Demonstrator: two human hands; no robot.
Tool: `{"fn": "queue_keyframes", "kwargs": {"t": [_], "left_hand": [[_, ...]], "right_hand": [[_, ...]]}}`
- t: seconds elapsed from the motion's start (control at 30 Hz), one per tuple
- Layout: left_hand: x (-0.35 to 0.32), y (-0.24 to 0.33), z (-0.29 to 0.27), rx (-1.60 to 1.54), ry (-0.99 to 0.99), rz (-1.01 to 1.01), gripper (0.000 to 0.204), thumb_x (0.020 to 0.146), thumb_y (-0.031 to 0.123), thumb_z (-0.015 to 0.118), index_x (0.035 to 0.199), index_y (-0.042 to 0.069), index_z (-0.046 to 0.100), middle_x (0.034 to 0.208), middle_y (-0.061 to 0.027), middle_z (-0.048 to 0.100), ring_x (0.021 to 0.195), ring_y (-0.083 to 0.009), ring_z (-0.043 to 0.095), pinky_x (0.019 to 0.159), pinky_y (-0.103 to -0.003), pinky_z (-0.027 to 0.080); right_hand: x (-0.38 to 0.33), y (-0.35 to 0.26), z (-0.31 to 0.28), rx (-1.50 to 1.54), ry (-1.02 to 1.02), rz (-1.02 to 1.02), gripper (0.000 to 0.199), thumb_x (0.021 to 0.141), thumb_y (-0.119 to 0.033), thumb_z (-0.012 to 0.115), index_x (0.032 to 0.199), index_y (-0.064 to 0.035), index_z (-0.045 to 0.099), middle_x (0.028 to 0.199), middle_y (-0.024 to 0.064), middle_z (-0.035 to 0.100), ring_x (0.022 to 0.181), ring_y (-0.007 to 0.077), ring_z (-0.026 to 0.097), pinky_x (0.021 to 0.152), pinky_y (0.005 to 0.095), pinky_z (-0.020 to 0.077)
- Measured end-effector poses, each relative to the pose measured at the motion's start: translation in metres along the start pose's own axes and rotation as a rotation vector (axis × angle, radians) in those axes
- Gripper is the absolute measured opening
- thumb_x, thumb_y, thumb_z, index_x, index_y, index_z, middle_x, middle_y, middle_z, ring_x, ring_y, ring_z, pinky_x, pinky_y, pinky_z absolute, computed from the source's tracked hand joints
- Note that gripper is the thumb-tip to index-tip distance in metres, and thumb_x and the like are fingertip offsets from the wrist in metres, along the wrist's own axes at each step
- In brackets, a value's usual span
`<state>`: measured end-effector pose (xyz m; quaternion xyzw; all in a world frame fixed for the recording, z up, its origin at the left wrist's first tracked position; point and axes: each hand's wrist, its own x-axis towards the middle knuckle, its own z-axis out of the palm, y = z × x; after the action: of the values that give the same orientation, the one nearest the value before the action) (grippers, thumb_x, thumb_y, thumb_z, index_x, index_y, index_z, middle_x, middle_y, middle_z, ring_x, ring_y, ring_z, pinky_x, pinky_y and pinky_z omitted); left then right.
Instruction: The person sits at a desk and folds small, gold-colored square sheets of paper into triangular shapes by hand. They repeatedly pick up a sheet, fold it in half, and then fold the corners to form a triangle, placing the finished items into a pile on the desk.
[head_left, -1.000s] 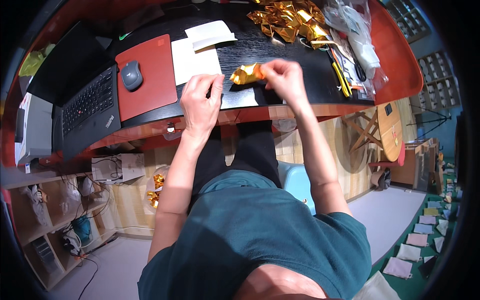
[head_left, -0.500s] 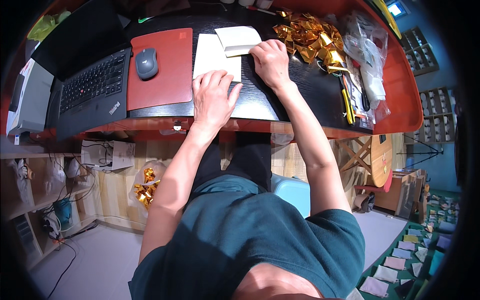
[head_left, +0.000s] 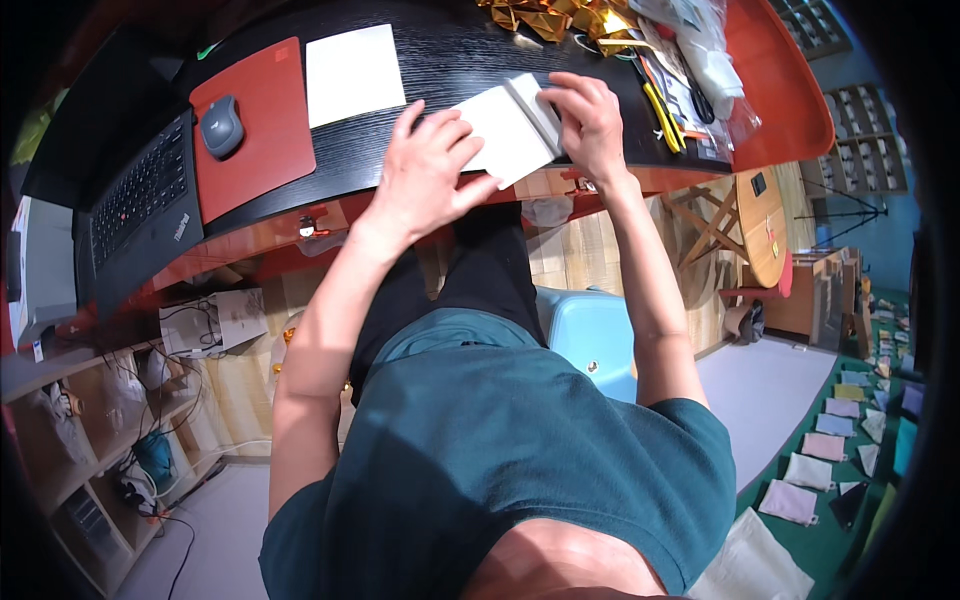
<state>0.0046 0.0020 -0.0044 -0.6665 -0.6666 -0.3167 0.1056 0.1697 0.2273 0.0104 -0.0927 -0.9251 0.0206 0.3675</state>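
A piece of white paper [head_left: 495, 130] lies slanted at the desk's front edge, with a narrow folded strip [head_left: 537, 112] along its right side. My left hand [head_left: 425, 170] rests at its left edge, fingers spread and thumb stretched over the near part. At the strip, my right hand [head_left: 590, 120] has curled fingers, its thumb and forefinger closed on the paper's edge; the fingertips are partly hidden. Farther left, a second white sheet [head_left: 355, 75] lies flat by itself.
To the left are a red mouse pad [head_left: 260, 150] with a grey mouse [head_left: 221, 127], and an open laptop [head_left: 140, 195]. Gold foil decorations [head_left: 570, 18], a yellow-handled cutter [head_left: 660, 115] and clear plastic bags [head_left: 705, 60] lie at the right. The black desk [head_left: 450, 60] has a red edge.
The folded paper has come off the other sheet, nearer to me and to the right, and has turned. Both hands moved with it. The whole view has shifted too.
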Motion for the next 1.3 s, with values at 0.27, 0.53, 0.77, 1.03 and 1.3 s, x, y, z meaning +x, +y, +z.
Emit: {"fn": "queue_keyframes", "kwargs": {"t": [0.27,0.53,0.77,1.03,1.3], "left_hand": [[0.001,0.042,0.013,0.138,-0.085,-0.037,0.043,0.081,0.017,0.081,0.12,0.003,0.067,0.111,-0.0106,0.061,0.116,-0.0284,0.061,0.109,-0.047,0.042],[-0.002,0.044,0.024,0.022,0.078,-0.008,0.034,0.083,0.005,0.075,0.116,0.002,0.069,0.118,-0.0118,0.063,0.108,-0.0292,0.064,0.093,-0.042,0.049],[0.005,0.031,0.026,0.048,0.074,-0.016,0.04,0.086,0.014,0.078,0.123,0.005,0.067,0.132,-0.0146,0.064,0.126,-0.0331,0.061,0.106,-0.046,0.047],[0.017,0.03,0.031,-0.076,0.1,-0.156,0.031,0.094,0.014,0.073,0.122,0.004,0.064,0.125,-0.0156,0.067,0.113,-0.0334,0.067,0.101,-0.045,0.05],[0.031,0.023,0.035,0.115,0.314,-0.143,0.035,0.086,0.006,0.074,0.12,0.007,0.068,0.121,-0.0101,0.069,0.111,-0.0301,0.067,0.097,-0.043,0.051]], "right_hand": [[-0.011,-0.027,-0.004,0.092,0.039,0.112,0.028,0.086,-0.004,0.07,0.113,-0.0134,0.075,0.113,0.0033,0.074,0.11,0.0246,0.067,0.101,0.042,0.0454],[-0.03,-0.029,0.002,0.088,-0.092,-0.013,0.024,0.09,-0.015,0.075,0.114,-0.0131,0.076,0.107,0.0027,0.07,0.103,0.0247,0.065,0.105,0.0441,0.0431],[-0.029,-0.038,-0.02,0.071,-0.201,-0.072,0.052,0.088,-0.049,0.077,0.121,-0.0093,0.074,0.115,0.0088,0.069,0.108,0.0305,0.063,0.108,0.0503,0.0415],[-0.032,-0.036,-0.013,0.291,-0.084,0.16,0.016,0.09,-0.022,0.079,0.092,-0.0056,0.078,0.099,0.009,0.076,0.094,0.027,0.07,0.095,0.0433,0.0506],[-0.019,-0.041,0.009,0.376,0.02,0.517,0.013,0.081,-0.015,0.084,0.085,-0.0048,0.077,0.085,0.0076,0.072,0.084,0.0245,0.07,0.076,0.036,0.0562]]}}
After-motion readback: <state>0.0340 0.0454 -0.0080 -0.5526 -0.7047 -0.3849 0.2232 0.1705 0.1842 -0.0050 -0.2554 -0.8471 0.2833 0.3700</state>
